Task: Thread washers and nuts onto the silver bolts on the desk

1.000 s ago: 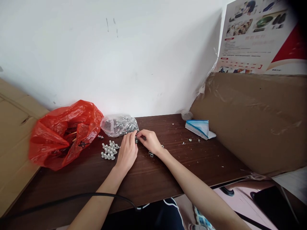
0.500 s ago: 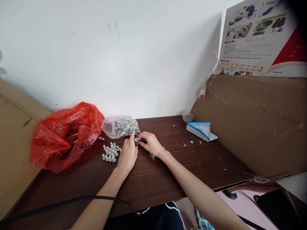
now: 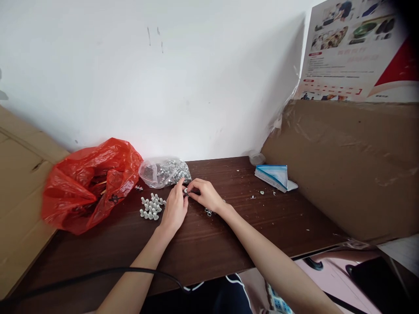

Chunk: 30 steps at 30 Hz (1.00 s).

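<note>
My left hand (image 3: 174, 208) and my right hand (image 3: 204, 194) meet over the table. Their fingertips pinch together on a small part (image 3: 185, 190), pale on top; the fingers hide most of it, so its kind is unclear. Left of my left hand stands a cluster of small pale grey bolt-like pieces (image 3: 151, 207). Several small shiny metal nuts (image 3: 208, 212) lie by my right wrist, partly covered by it. Just behind my hands rests a clear plastic bag (image 3: 166, 171) full of small metal pieces.
A red plastic bag (image 3: 75, 187) fills the left side against cardboard (image 3: 22, 196). At the right are a blue-edged packet (image 3: 271, 176), a clear round container (image 3: 257, 158) and a large cardboard box (image 3: 353, 174). Scraps dot the dark table (image 3: 242, 244); a black cable (image 3: 108, 271) crosses my left forearm.
My hands stay together at the same spot with small finger movements on the part. The view shifts very slightly; the other things keep their places.
</note>
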Tool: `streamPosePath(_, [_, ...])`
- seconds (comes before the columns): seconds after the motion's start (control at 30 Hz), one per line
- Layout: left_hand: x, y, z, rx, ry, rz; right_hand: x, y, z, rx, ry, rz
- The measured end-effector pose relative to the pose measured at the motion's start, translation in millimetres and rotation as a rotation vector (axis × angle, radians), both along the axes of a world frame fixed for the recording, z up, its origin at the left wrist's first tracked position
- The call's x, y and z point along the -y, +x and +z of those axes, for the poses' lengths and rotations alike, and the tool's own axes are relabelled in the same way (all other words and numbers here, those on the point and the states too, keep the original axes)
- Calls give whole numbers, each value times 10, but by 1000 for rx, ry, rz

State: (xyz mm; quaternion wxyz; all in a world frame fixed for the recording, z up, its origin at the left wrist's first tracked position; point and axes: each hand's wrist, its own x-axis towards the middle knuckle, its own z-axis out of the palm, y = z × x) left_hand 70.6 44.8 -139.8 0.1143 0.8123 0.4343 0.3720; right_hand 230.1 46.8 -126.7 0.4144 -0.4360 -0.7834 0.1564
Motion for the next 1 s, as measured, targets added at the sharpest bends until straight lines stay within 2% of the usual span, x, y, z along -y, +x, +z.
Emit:
streamPosePath(0.27, [3,-3,11,-20,-23,12,-4,5,3,-26,-51,13])
streamPosePath(0.77, [-8,-3,59,14,-96,10,13,-10,12,-44,-27,34])
streamPosePath(1.0, [-30,-13,33,3,-61,13,-4,10,18,-41,-49,33])
